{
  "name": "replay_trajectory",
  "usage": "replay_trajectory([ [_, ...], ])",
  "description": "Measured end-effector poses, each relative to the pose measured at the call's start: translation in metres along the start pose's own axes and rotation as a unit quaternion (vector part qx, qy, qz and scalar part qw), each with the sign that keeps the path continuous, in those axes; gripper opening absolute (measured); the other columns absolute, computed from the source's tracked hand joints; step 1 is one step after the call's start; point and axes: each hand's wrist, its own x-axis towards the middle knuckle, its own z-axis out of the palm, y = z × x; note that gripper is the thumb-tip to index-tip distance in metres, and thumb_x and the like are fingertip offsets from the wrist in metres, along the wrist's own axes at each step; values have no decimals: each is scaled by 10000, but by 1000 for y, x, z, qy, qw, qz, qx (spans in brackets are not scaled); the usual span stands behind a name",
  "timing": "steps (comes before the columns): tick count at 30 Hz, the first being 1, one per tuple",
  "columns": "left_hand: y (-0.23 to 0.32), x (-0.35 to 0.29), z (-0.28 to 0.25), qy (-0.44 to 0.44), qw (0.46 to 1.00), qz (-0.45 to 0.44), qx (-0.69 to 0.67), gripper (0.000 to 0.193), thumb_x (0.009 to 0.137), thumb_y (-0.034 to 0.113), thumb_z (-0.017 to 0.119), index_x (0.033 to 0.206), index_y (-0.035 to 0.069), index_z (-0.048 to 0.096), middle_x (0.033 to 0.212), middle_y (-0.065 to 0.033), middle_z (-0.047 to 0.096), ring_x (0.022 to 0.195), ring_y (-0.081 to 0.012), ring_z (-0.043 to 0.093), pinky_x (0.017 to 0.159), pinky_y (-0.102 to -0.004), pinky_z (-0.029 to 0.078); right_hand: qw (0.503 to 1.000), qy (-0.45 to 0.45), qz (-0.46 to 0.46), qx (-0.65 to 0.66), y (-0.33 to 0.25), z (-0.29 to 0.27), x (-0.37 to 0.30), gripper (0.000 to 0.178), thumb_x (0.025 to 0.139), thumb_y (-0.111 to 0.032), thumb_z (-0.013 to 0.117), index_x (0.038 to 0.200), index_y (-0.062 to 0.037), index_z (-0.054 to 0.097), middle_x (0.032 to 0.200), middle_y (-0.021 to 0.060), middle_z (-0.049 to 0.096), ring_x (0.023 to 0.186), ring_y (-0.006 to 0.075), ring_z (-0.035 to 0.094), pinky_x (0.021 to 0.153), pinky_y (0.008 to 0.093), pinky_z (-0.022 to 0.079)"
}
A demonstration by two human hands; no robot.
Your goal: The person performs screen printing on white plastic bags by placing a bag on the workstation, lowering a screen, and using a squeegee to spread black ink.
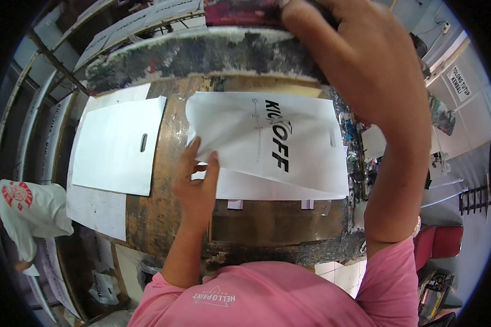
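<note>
A white plastic bag with bold black lettering and a cut-out handle slot lies on the worktable in front of me. My left hand pinches its near-left edge, and that side curls up off a white sheet beneath. My right hand is raised at the upper right, blurred, with its fingers partly cut off by the picture's edge. Something dark sits between its thumb and fingers; what it is I cannot make out. Just left of this hand stretches a paint-stained board-like bar across the table's far side.
To the left, a plain white bag with a handle slot rests on white sheets. Racks with printed bags stand at the far left, near another person in a white shirt. A red chair stands at the lower right.
</note>
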Motion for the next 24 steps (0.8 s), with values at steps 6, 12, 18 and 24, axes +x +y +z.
replay_trajectory([
  [6,-34,-2,-74,63,988,-139,-18,498,1007,19,712,1495,-14,622,891,-37,726,709,-58,613,685,-254,552,994,55,-34,-91,8,24,-16,437,990,-388,616,1110,13,740,946,265,711,914,472,675,860,504,516],
  [12,-127,22,-216,80,989,-126,-5,584,978,40,738,1539,4,581,1042,-71,734,771,-74,648,701,-253,560,996,22,9,-82,11,33,-30,427,988,-374,614,1119,15,733,974,280,702,912,473,655,864,505,502],
  [18,-228,69,-382,23,985,-146,90,845,845,57,816,1610,-22,467,1360,-170,678,956,-178,694,803,-284,576,996,15,20,-90,0,30,-37,375,973,-326,615,1052,29,708,978,233,703,946,432,646,923,481,446],
  [24,-160,121,-327,178,894,18,411,996,907,168,854,1707,51,273,1405,-186,640,1106,-245,689,927,-340,590,996,24,39,-71,-2,30,-42,542,944,-348,660,1348,12,624,977,260,700,921,429,643,915,490,436],
])
